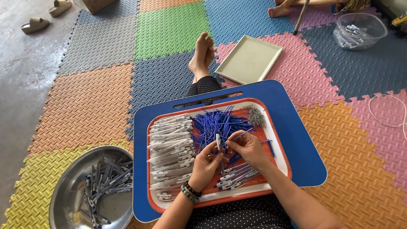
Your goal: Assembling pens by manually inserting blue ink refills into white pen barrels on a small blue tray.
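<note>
My left hand (pixel 207 163) holds a white pen barrel (pixel 218 141) upright over an orange-rimmed tray (pixel 277 148). Beside it, my right hand (pixel 248 148) pinches a thin blue refill (pixel 242 134) whose end points toward the barrel. The tray rests on a blue lap desk (pixel 292 123) across my legs. A stack of white pen barrels (pixel 171 144) fills the tray's left side. In the middle lies a heap of blue refills (pixel 216 123), and a small pile of metal springs (pixel 255 115) sits at the far right corner. Several assembled pens (pixel 237 174) lie under my hands.
A round metal basin (pixel 68 191) with several pens sits on the foam mat at lower left. A beige square tray (pixel 250 59) lies beyond the lap desk. A clear plastic tub (pixel 360 29) of pens and another person's foot (pixel 280 10) are at the top right. Sandals (pixel 36 24) rest on the concrete.
</note>
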